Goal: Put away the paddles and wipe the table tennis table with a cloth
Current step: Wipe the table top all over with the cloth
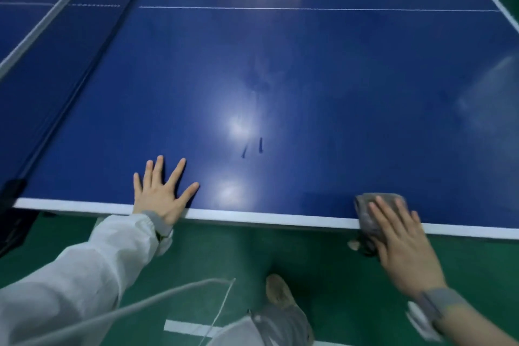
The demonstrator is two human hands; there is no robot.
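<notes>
We wear a white jacket whose left sleeve [84,267] ends in a grey ribbed cuff [157,223], the same grey cuff [438,303] circling our right wrist, with a thin white cord [157,299] hanging at our chest, grey trousers [280,320] and a tan shoe [278,289].

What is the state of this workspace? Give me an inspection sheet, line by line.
Surface: blue table tennis table, glossy with light glare; two short dark marks near the close edge.
Job's things: grey cloth draped over the near white edge; no paddles seen.
Clutter: nothing seen on the tabletop.
Grippers: left hand flat on the table, fingers spread; right hand pressing the cloth with straight fingers.
Cables: a thin pale cord crosses the lower view.
Surroundings: green floor with a white line; net at left; one shoe below the table edge.
</notes>
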